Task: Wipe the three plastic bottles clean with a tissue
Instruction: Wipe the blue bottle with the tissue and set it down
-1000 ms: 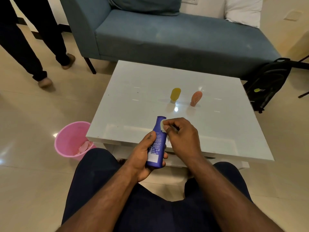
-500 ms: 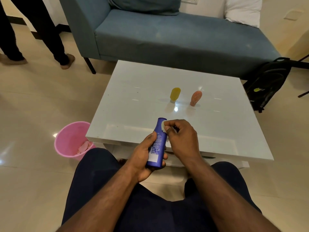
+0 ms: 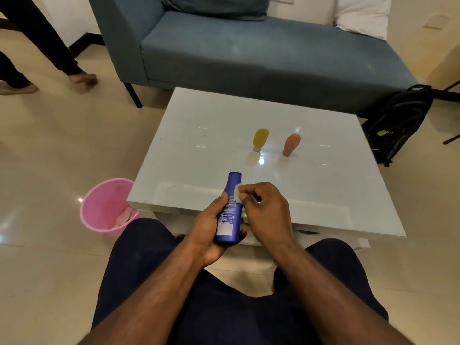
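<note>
Hands [image 3: 245, 215] over glossy white table [image 3: 323, 195] grip blue bottle [image 3: 230, 210], pinch tissue [image 3: 237, 192]; sofa [image 3: 249, 51] behind.

A seated person's left hand [image 3: 211, 230] grips a bottle [image 3: 230, 207] at the near edge of the worktop [image 3: 199, 150]; the right hand [image 3: 266, 212], just right of it, presses a tissue [image 3: 236, 194] against it. Two smaller bottles [image 3: 260, 139] stand beyond the hands on the worktop, a bin [image 3: 107, 205] sits on the floor left of them, and a sofa [image 3: 249, 51] lies behind.
</note>
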Motion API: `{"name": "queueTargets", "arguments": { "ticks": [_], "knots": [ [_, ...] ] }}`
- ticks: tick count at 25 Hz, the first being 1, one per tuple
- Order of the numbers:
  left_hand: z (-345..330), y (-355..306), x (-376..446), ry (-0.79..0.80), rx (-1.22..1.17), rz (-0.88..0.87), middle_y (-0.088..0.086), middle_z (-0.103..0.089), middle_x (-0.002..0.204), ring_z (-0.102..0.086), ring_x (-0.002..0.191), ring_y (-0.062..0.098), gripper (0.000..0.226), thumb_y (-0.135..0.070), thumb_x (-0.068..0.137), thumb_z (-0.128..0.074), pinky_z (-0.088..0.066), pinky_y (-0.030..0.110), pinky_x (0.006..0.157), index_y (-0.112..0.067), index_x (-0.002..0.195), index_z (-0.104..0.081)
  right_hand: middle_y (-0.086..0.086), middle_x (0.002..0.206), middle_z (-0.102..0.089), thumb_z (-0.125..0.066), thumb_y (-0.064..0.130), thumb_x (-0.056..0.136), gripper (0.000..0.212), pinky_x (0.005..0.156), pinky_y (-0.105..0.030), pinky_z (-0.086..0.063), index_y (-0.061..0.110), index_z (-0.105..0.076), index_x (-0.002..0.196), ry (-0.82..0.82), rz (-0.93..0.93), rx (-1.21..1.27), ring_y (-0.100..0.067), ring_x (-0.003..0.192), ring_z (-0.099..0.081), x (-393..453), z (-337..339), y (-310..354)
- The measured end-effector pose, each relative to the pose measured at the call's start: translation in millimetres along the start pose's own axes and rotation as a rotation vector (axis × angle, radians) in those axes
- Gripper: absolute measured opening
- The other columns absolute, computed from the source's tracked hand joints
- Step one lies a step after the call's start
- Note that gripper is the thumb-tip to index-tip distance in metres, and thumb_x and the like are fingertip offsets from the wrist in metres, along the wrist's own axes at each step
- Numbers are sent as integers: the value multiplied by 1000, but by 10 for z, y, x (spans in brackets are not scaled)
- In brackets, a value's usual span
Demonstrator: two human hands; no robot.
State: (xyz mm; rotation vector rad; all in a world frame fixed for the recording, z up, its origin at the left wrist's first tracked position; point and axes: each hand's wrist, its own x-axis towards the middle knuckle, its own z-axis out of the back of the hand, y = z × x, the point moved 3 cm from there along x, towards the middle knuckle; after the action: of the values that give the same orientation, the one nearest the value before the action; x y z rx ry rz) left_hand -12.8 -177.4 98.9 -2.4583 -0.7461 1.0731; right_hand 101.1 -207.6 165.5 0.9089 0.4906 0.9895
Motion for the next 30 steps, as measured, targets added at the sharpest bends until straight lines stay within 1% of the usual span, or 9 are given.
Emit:
{"name": "queueTargets", "arguments": {
  "ticks": [5,8,12,17,19,23,25,27,30],
  "knots": [
    [76,-81,71,-5,-139,-18,14,-72,118,-73,87,25,55,-41,93,-59,-62,40,77,-8,137,-58,14,96,-58,-63,17,89,12,75,-5,-41,24,-69,97,90,97,-95,5,91,-55,-444,-104,-61],
    [41,-41,63,1,-138,12,16,-72,115,-71,94,28,53,-37,93,-58,-58,47,87,-8,138,-57,17,94,-59,-64,22,88,11,70,-5,-41,29,-69,95,93,-15,-83,6,87,-56,-218,-49,-104],
    [71,-51,65,-72,-179,20,17,-71,102,-70,87,28,46,-32,101,-54,-59,47,81,-5,137,-55,15,95,-60,-64,20,89,11,73,-7,-44,26,-69,96,88,-9,-63,4,88,-57,-146,-91,-78],
    [141,-119,91,-147,-341,3,24,-73,100,-70,93,32,42,-31,106,-47,-64,42,66,-3,137,-51,9,94,-61,-66,1,84,19,78,-13,-47,17,-70,93,-31,261,-28,-4,91,-59,-439,-233,-69],
    [130,-101,87,-156,-364,10,25,-72,101,-68,94,33,42,-30,107,-47,-62,46,68,-4,140,-48,6,94,-64,-69,-1,81,21,80,-19,-47,16,-71,93,-71,377,-100,-10,90,-58,-438,-261,-75],
    [158,-80,89,-197,-387,18,29,-64,112,-66,98,35,45,-23,107,-47,-63,51,62,-11,149,-39,3,93,-66,-73,1,78,20,76,-25,-48,15,-71,92,2,588,-244,-16,88,-57,-468,-290,-140],
    [189,-77,115,-227,-396,2,29,-61,119,-65,102,37,49,-18,105,-49,-61,55,68,-9,151,-35,4,92,-64,-70,-1,79,20,74,-29,-50,14,-70,92,-26,513,-194,-14,86,-57,-404,-263,-218],
    [199,-83,130,-243,-391,-16,28,-60,119,-65,101,36,49,-16,105,-49,-63,53,63,-9,151,-34,3,91,-60,-68,-3,80,21,74,-29,-51,13,-70,93,-64,375,-111,-11,85,-58,-354,-263,-239],
    [192,-54,131,-236,-399,17,27,-60,113,-65,97,33,47,-17,105,-48,-63,45,58,-8,150,-36,0,88,-63,-69,-4,77,22,77,-26,-50,13,-70,91,1,529,-211,-16,81,-57,-464,-371,-132]
  ]
}}
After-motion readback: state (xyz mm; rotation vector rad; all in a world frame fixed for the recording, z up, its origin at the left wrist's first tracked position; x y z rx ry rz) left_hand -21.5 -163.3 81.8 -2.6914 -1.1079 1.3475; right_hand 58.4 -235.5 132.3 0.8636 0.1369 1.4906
